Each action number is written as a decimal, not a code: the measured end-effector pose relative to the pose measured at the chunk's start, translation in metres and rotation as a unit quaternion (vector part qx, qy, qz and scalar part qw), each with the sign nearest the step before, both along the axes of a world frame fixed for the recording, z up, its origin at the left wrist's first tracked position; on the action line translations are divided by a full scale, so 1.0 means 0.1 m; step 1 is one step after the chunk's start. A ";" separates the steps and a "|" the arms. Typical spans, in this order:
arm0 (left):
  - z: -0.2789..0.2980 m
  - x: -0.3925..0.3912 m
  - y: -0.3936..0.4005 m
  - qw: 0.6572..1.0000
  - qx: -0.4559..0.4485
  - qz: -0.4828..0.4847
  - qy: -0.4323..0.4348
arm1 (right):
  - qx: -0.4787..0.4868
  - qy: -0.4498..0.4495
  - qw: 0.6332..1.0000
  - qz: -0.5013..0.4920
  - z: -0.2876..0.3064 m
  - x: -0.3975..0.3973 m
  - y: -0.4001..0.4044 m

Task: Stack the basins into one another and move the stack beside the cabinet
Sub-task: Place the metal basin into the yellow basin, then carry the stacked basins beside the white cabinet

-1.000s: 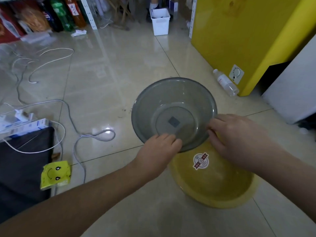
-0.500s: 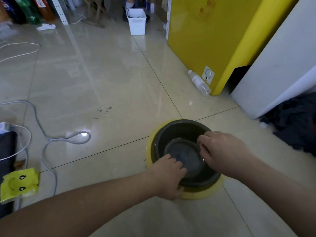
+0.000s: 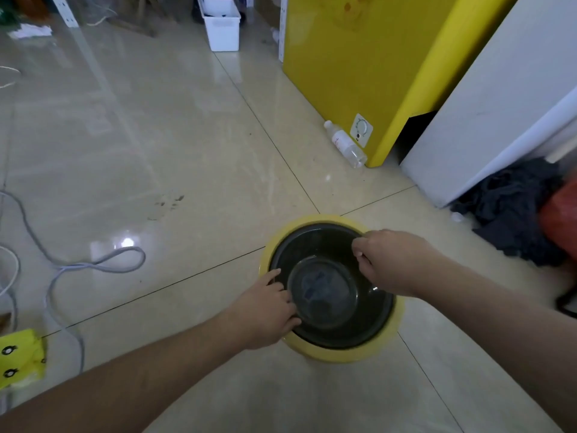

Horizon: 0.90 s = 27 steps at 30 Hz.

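A dark grey translucent basin (image 3: 327, 295) sits nested inside a yellow basin (image 3: 340, 353) on the tiled floor, only the yellow rim showing around it. My left hand (image 3: 265, 310) grips the near-left rim of the stack, fingers curled over the grey edge. My right hand (image 3: 390, 260) holds the far-right rim the same way. The yellow cabinet (image 3: 349, 64) stands further back on the right, well apart from the stack.
A clear plastic bottle (image 3: 345, 148) lies at the cabinet's foot. A white appliance (image 3: 499, 101) and dark cloth (image 3: 512, 210) are at right. Grey cables (image 3: 78, 267) loop on the floor at left, beside a yellow packet (image 3: 18, 357). A white bin (image 3: 222, 25) stands far back.
One second ago I held the grey basin above the yellow one; it has come down and now sits fully nested. My view has shifted towards the cabinet.
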<state>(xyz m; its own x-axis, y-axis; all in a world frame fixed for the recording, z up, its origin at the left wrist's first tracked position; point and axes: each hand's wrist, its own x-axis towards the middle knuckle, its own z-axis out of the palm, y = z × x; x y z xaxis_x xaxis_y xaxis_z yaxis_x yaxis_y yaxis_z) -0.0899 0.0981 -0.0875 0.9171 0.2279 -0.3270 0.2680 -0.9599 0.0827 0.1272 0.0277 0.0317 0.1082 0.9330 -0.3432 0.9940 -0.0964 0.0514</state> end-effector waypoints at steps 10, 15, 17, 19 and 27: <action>0.04 0.24 0.35 0.751 -0.242 0.601 -0.126 | -0.067 0.052 0.981 -0.174 -0.25 0.67 0.07; -0.15 0.15 0.16 0.544 -0.467 0.689 -0.110 | -0.168 0.180 0.913 -0.325 -0.73 0.87 0.07; -0.26 0.11 0.05 0.537 -0.495 0.674 -0.109 | -0.196 0.236 0.883 -0.355 -0.85 0.92 0.09; -0.33 0.09 -0.03 0.553 -0.496 0.660 -0.109 | -0.207 0.278 0.861 -0.373 -0.92 1.00 0.11; 0.02 0.19 0.05 0.587 -0.346 0.709 -0.178 | -0.151 0.387 0.866 -0.279 -0.78 1.17 0.46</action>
<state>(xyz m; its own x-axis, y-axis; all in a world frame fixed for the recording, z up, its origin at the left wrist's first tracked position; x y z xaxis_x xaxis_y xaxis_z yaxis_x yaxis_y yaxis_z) -0.0709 0.1033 -0.0852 0.0030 0.7709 -0.6370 0.6048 0.5059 0.6150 0.2445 0.0732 -0.0461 0.1401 0.6646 -0.7339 0.5450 -0.6706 -0.5032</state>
